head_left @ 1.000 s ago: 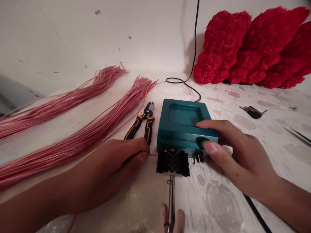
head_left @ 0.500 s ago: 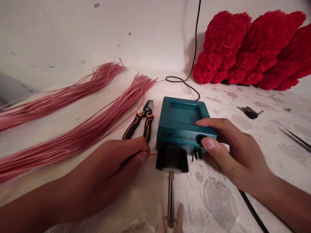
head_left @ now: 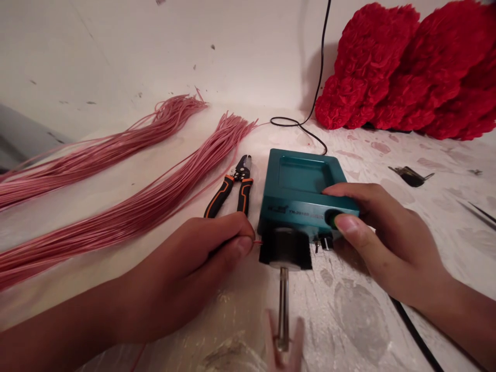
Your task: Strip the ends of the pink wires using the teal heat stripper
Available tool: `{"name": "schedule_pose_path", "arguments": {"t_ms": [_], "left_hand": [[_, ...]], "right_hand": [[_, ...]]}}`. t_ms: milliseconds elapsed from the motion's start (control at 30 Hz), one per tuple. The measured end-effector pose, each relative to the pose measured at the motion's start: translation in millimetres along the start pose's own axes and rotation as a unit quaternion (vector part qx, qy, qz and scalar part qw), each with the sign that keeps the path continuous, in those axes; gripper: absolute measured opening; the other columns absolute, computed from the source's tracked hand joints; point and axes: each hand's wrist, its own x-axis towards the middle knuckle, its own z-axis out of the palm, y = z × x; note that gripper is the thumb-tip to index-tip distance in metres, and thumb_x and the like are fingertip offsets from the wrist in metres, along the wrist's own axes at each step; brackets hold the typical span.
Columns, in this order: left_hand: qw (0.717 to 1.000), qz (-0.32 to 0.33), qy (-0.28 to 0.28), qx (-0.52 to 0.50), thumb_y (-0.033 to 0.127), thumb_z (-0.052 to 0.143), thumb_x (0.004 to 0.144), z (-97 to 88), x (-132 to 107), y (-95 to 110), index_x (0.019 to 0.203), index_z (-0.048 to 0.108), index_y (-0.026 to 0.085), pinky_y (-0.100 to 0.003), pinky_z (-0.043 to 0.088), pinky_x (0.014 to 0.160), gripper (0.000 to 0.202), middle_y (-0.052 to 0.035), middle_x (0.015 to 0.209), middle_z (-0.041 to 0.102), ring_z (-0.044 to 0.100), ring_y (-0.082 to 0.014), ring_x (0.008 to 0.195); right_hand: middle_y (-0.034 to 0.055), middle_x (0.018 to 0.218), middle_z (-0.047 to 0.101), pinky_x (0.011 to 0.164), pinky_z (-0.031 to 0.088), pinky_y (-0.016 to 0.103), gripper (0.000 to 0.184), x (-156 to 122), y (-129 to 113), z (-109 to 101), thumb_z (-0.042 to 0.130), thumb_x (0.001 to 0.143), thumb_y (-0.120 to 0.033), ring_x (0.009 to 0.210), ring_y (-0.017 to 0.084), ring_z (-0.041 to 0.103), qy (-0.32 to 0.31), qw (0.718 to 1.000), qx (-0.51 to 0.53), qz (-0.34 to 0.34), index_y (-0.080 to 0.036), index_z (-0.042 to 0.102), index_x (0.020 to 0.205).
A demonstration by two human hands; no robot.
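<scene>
A teal box-shaped machine [head_left: 300, 191] sits on the table with a black round head [head_left: 285, 249] at its front, blurred as if spinning, and a metal shaft [head_left: 283, 305] below it. My left hand [head_left: 194, 268] is closed in a pinch on a thin pink wire [head_left: 257, 241], whose tip points at the black head. My right hand [head_left: 382, 237] grips the machine's right front corner, thumb pressed on a green knob [head_left: 332, 219].
Two long bundles of pink wires [head_left: 127, 212] lie at the left. Orange-handled pliers [head_left: 231, 191] rest beside the machine. A black cable [head_left: 310, 103] runs up the wall. Red fluffy shapes [head_left: 406, 72] stand at the back right, keys [head_left: 411, 175] nearby.
The black head went from showing distinct ridges to a smooth blur. The view shifted slightly, so everything sits a bit further right. Both hands keep their hold.
</scene>
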Motion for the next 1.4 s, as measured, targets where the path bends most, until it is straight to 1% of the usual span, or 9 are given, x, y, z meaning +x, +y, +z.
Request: {"name": "schedule_pose_path", "arguments": {"t_ms": [300,667,800,967,1033,1133,1233,1300,1400], "left_hand": [[1.000,-0.003,-0.026,-0.017,0.019,0.042,0.102,0.3,0,1,0.084,0.055,0.022,-0.016,0.043,0.055,0.023,0.0064,0.071,0.057,0.050,-0.0089,0.059],[0.999,0.018,-0.008,-0.025,0.019,0.042,0.102,3.5,0,-2,0.085,0.054,0.022,-0.014,0.042,0.055,0.022,0.0068,0.071,0.055,0.049,-0.0079,0.059],[1.000,0.010,-0.002,-0.023,0.021,0.042,0.102,4.2,-2,0,0.083,0.055,0.022,-0.016,0.042,0.053,0.023,0.0059,0.069,0.055,0.049,-0.0092,0.057],[0.999,0.015,0.014,-0.037,0.022,0.045,0.101,1.5,-6,5,0.088,0.059,0.024,-0.016,0.047,0.058,0.020,0.0053,0.073,0.062,0.056,-0.0104,0.061],[0.999,0.015,0.034,-0.032,0.022,0.047,0.100,-0.9,-7,8,0.087,0.060,0.024,-0.016,0.047,0.059,0.019,0.0055,0.074,0.063,0.057,-0.0101,0.063],[0.997,0.022,0.072,-0.001,0.024,0.047,0.101,-3.7,-8,17,0.085,0.061,0.023,-0.017,0.045,0.058,0.021,0.0049,0.072,0.059,0.055,-0.0102,0.063],[0.994,0.038,0.098,0.016,0.022,0.047,0.100,-0.9,-22,38,0.084,0.060,0.022,-0.017,0.045,0.058,0.021,0.0050,0.072,0.059,0.054,-0.0098,0.062],[0.993,0.042,0.113,0.019,0.020,0.047,0.099,7.5,-42,56,0.082,0.060,0.021,-0.017,0.045,0.058,0.021,0.0052,0.071,0.061,0.055,-0.0091,0.062],[0.987,0.026,0.154,0.031,0.018,0.047,0.098,32.1,-85,83,0.083,0.060,0.022,-0.017,0.045,0.055,0.020,0.0048,0.069,0.064,0.058,-0.0094,0.059]], "right_hand": [[-0.0042,0.069,0.065,0.041,0.045,0.021,0.026,0,2,3,0.059,0.099,-0.041,0.041,0.009,0.055,0.019,1.000,0.006,-0.004,-0.028,0.061,0.121],[-0.0046,0.065,0.062,0.039,0.044,0.021,0.026,-1,2,2,0.059,0.099,-0.041,0.039,0.009,0.053,0.023,1.000,0.016,-0.009,-0.027,0.062,0.120],[-0.0047,0.062,0.060,0.038,0.043,0.022,0.026,-1,2,2,0.059,0.099,-0.042,0.040,0.010,0.054,0.018,1.000,0.024,-0.010,-0.027,0.062,0.120],[-0.0047,0.059,0.057,0.039,0.042,0.023,0.023,-2,4,2,0.054,0.102,-0.040,0.042,0.012,0.055,0.019,0.998,0.057,0.012,-0.029,0.064,0.120],[-0.0048,0.059,0.056,0.040,0.043,0.023,0.023,-2,5,4,0.051,0.103,-0.040,0.042,0.012,0.055,0.017,0.996,0.086,0.026,-0.030,0.065,0.119],[-0.0056,0.059,0.055,0.041,0.042,0.023,0.025,0,10,8,0.048,0.104,-0.042,0.043,0.011,0.053,0.007,0.991,0.125,0.040,-0.029,0.064,0.119],[-0.0052,0.060,0.055,0.044,0.041,0.023,0.031,4,11,8,0.046,0.104,-0.046,0.047,0.012,0.053,-0.010,0.988,0.147,0.047,-0.028,0.063,0.123],[-0.0052,0.061,0.055,0.048,0.043,0.024,0.034,3,3,2,0.045,0.104,-0.046,0.049,0.013,0.053,-0.015,0.986,0.158,0.058,-0.026,0.061,0.127],[-0.0049,0.061,0.056,0.055,0.046,0.025,0.028,-20,-27,-13,0.049,0.102,-0.040,0.054,0.013,0.055,0.041,0.984,0.163,0.066,-0.023,0.065,0.119]]}}
